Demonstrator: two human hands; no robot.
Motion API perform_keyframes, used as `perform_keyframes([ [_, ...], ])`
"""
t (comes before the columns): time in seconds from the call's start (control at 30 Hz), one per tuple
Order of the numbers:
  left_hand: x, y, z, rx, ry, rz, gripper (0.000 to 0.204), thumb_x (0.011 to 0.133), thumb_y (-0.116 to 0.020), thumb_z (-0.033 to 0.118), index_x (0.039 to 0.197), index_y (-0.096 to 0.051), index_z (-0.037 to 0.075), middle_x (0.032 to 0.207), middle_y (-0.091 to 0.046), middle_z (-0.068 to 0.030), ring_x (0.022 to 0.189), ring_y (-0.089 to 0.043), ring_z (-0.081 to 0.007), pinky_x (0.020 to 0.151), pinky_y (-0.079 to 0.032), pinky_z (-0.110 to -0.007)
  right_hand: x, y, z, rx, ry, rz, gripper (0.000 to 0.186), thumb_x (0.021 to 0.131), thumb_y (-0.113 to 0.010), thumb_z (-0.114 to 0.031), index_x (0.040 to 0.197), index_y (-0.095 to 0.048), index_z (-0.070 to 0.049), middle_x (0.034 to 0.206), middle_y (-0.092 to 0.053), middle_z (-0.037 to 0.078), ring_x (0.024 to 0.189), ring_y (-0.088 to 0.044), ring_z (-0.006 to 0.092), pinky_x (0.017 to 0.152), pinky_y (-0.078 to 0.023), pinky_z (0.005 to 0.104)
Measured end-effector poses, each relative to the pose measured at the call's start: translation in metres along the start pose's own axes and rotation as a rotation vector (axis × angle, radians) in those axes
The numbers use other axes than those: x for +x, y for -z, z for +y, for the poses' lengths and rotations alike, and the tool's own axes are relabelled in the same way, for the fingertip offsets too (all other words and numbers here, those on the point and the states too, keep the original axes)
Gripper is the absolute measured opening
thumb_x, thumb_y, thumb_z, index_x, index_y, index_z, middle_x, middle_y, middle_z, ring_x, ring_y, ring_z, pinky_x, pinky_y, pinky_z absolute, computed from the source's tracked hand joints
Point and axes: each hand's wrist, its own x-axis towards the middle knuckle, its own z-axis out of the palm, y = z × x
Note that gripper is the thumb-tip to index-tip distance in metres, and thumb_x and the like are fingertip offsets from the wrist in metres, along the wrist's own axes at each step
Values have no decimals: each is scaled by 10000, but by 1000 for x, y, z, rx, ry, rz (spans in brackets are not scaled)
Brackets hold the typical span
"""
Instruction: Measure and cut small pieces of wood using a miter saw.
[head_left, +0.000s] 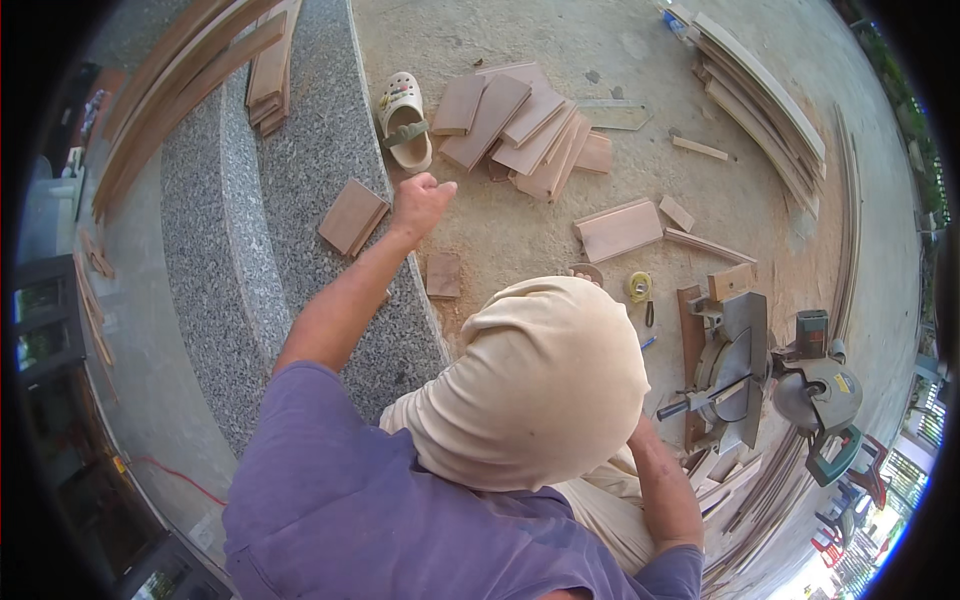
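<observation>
Left hand (pixel 423 204) beside perforated clog (pixel 402 103)

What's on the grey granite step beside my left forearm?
A short stack of brown boards near your left hand; longer boards farther along. The granite directly beneath them is covered, and your forearm hides another patch.

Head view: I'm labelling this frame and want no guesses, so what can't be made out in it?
All in the head view:
Right hand: hidden behind the cream knee.
Left hand: palm out of sight behind its own curled form, so any held thing can't be told.
Long planks: cut off by the top edge.
Tape measure: markings too small.
</observation>
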Motion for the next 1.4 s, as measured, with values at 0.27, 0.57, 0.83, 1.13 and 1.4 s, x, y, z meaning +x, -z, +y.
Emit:
perform_keyframes([
  [0.27, 129, -81, 30, 371, -329, 363, 655, 874, -729, 478, 1286, -687, -29, 1409, -565, -291, 1360, -531, -424, 1136, -443, -472, 7, -1, 2, 15, -73, -40, 442, 905, -715, -343, 1243, -693, -59, 1195, -716, 241, 1143, -665, 450, 973, -533, 519],
  [0.57, 178, -68, 52, 279, 126, 260, 885, 798, -773, 558, 1454, -580, -4, 1529, -527, -252, 1428, -507, -374, 1177, -417, -461, 15, -11, 22, 46, -89, -15, 483, 911, -731, -312, 1319, -666, -61, 1265, -707, 212, 1191, -664, 402, 1021, -523, 491],
  [0.83, 167, -64, 35, -22, 125, 204, 948, 760, -882, 403, 1498, -520, -67, 1456, -618, -253, 1311, -637, -336, 1103, -503, -400, 32, -11, 23, 131, -134, 33, 533, 913, -748, -290, 1383, -639, -65, 1327, -694, 190, 1233, -658, 366, 1061, -514, 468],
  [1.13, 170, -56, 55, 32, 162, 227, 1075, 665, -992, 272, 1532, -442, -44, 1506, -570, -248, 1375, -586, -346, 1148, -481, -418, 51, -6, 30, 104, -177, 24, 559, 902, -781, -295, 1389, -630, -65, 1341, -690, 180, 1245, -655, 354, 1074, -511, 455],
  [1.4, 167, -52, 62, -12, 257, 125, 1228, 584, -1034, 430, 1500, -431, -122, 1492, -569, -257, 1358, -590, -353, 1130, -494, -406, 58, -28, 58, 88, -94, 92, 572, 892, -788, -292, 1390, -622, -66, 1322, -698, 180, 1244, -656, 353, 1069, -514, 459],
])
